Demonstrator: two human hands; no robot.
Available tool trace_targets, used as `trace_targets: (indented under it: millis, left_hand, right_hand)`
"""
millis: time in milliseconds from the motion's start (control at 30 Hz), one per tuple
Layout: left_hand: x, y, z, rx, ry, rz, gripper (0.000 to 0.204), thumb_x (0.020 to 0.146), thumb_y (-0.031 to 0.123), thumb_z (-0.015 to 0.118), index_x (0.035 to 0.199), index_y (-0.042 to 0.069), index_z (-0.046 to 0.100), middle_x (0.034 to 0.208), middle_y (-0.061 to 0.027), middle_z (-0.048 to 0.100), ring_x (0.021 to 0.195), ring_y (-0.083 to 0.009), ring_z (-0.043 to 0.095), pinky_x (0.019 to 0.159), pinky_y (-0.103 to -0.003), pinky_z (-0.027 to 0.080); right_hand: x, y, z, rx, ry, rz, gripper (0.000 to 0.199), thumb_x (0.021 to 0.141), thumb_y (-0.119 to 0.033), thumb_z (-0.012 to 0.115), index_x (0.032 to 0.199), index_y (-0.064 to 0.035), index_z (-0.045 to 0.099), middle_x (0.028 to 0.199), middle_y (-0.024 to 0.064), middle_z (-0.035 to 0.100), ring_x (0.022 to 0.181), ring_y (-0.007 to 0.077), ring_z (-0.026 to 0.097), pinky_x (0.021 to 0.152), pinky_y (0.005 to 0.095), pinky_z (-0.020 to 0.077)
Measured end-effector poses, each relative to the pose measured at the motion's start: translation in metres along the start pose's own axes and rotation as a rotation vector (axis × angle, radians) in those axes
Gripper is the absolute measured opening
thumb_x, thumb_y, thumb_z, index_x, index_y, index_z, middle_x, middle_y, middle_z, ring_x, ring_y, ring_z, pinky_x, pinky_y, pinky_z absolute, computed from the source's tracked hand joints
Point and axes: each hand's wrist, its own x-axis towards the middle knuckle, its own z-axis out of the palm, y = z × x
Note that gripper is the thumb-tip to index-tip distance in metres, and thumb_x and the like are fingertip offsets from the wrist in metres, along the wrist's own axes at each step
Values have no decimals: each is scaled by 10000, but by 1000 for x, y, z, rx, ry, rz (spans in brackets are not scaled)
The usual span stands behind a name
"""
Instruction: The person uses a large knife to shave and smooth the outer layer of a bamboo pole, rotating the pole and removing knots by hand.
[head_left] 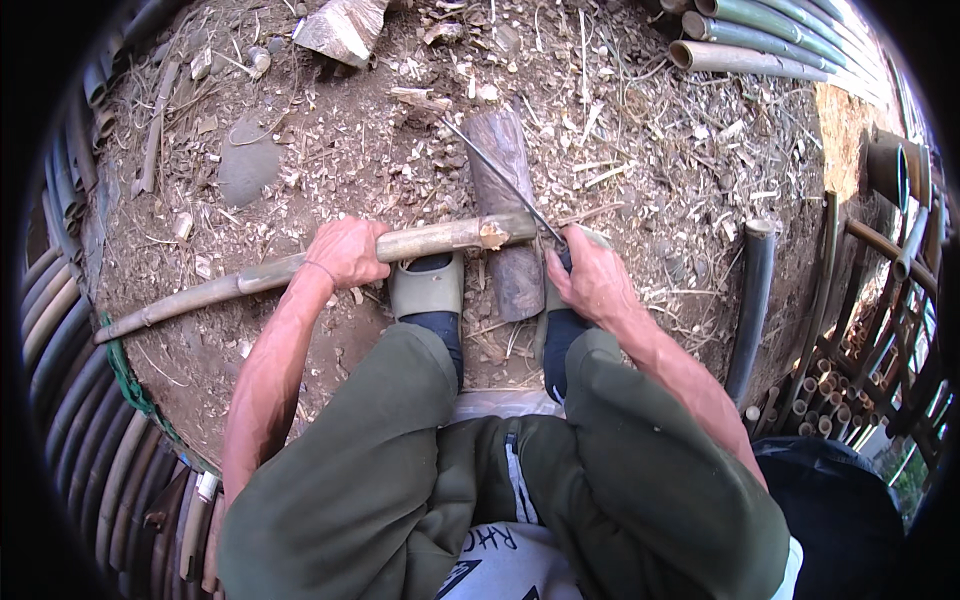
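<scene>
A long bamboo pole (430, 239) lies crosswise in front of me, resting near its right end on a short wooden log (500, 160). My left hand (346, 252) is wrapped round the pole, left of the log. In my right hand (594, 275) is the dark handle of a long-bladed knife (500, 175). Its thin blade slants up and to the left over the log, passing close to the pole's right end; whether it touches the pole I cannot tell. A pale, chipped patch shows on the pole near that end.
Wood chips and shavings litter the dirt ground (360, 130). A flat grey stone (250, 165) and a cut wood chunk (343, 30) lie farther off. Bamboo poles (755, 50) are stacked at the far right. One dark bamboo length (752, 310) lies right of my arm. My shoes (427, 290) flank the log.
</scene>
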Motion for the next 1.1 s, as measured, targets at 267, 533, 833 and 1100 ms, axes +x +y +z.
trace_targets:
  millis: [267,533,833,1100]
  left_hand:
    - [-3,1,12,34,113,-27,293,645,223,707,914,114,663,875,-153,698,854,-368,673,774,-471,530]
    - [-8,-1,23,48,243,3,294,680,202,739,939,110,634,935,-95,675,887,-337,673,759,-463,535]
    - [-14,-2,45,141,505,33,286,683,134,759,910,115,587,849,-70,586,794,-305,660,690,-418,537]
    - [-9,-7,58,252,722,85,324,638,48,702,941,113,608,834,-60,564,792,-254,640,677,-389,513]
  right_hand:
    - [-12,-6,-1,150,161,-171,282,858,-140,710,1044,11,562,865,206,667,710,371,670,636,474,543]
    - [-16,-28,-15,236,223,-206,254,921,-247,640,965,-15,546,837,231,655,749,403,673,659,488,539]
    - [-12,-24,-15,334,281,-236,278,903,-196,654,1063,10,560,834,235,654,766,421,669,670,494,529]
    - [-10,-12,-11,258,40,-13,256,904,-214,648,981,5,541,821,255,652,757,456,655,677,512,537]
